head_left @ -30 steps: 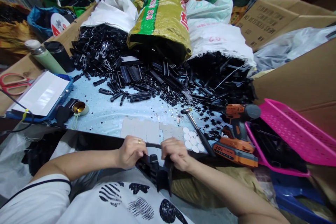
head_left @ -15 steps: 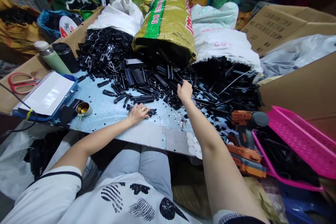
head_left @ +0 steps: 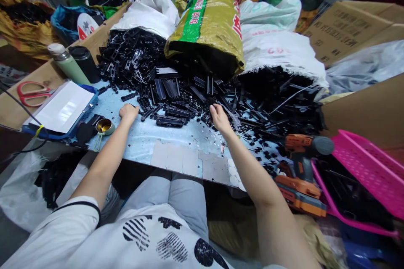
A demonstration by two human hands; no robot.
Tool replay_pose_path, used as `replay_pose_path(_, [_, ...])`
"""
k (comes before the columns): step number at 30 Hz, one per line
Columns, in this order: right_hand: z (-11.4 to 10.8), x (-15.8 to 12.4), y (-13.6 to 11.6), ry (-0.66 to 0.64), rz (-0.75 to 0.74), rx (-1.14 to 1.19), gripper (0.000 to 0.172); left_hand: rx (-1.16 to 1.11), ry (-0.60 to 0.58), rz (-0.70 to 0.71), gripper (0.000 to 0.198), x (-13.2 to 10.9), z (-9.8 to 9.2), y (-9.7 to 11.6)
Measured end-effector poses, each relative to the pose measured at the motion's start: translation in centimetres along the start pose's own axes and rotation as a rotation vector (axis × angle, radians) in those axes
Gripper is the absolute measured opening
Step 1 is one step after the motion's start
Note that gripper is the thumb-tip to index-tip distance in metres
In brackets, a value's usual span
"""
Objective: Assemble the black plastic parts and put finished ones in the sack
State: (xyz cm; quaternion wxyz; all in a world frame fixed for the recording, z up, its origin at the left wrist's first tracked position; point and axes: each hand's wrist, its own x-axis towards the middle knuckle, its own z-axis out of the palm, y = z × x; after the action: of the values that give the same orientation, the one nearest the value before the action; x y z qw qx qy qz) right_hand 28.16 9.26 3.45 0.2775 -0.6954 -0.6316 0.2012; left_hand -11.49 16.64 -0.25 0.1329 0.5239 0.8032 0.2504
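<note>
- At the left, the metal cup (head_left: 105,126) stands on the surface (head_left: 143,136), just left of and nearer than the left hand.
- The left hand (head_left: 128,112) rests at the near left edge of the black parts pile (head_left: 124,56), its fingers curled inward; a dark edge shows at the fingertips, but I cannot tell whether they grasp it or only touch it.
- Just beyond this hand lies a single black link (head_left: 129,96), its long axis running mostly left to right, its right end slightly farther away.
- Between the hands lie the long black clips (head_left: 171,121), long axis left to right, apart from both hands; the left end points toward the left hand.
- Farther right, the heap of small black pieces (head_left: 199,109) lies directly at the right hand's fingers, on their far and left side; the right hand is much the nearer one to it.
- The right hand (head_left: 220,117) has thumb and forefinger close together at the heap's edge; dark bits lie against the tips, and whether anything is grasped I cannot tell.
- Just right of the right hand lies a clear plastic scrap (head_left: 234,120).
</note>
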Motion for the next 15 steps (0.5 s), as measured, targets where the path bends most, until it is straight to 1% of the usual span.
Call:
replay_pose_path(3, [1.5, -3.9, -1.4, -0.143, 0.04, 0.317, 0.038, -0.008, -0.002, 0.042, 0.017, -1.1, -0.4, -0.2])
replay_pose_path(5, [2.2, -6.5, -2.1, -0.247, 0.041, 0.527, 0.04, -0.044, -0.002, 0.135, 0.018, -3.1, -1.0, 0.3])
replay_pose_path(6, [2.5, -7.7, -2.4, -0.279, 0.037, 0.589, 0.042, -0.096, -0.024, 0.198, 0.02, -4.5, -1.3, 0.7])
replay_pose_path(8, [3.3, -9.9, -3.0, -0.303, 0.057, 0.69, 0.048, -0.256, -0.129, 0.315, 0.028, -8.1, -2.0, 1.7])
replay_pose_path(10, [4.4, -11.5, -3.8, -0.299, 0.119, 0.796, 0.056, -0.405, -0.321, 0.358, 0.041, -12.4, -2.3, 2.9])
replay_pose_path(11, [5.0, -12.1, -4.3, -0.301, 0.15, 0.846, 0.059, -0.45, -0.413, 0.394, 0.043, -14.6, -2.4, 3.5])
replay_pose_path(12, [5.5, -12.6, -4.9, -0.306, 0.174, 0.889, 0.062, -0.485, -0.477, 0.443, 0.038, -16.6, -2.5, 4.0])
replay_pose_path(13, [6.1, -13.0, -5.4, -0.309, 0.188, 0.923, 0.064, -0.507, -0.513, 0.479, 0.035, -18.4, -2.5, 4.5])
replay_pose_path(15, [6.8, -13.5, -6.4, -0.306, 0.192, 0.971, 0.065, -0.523, -0.524, 0.539, 0.036, -20.9, -2.4, 5.2])
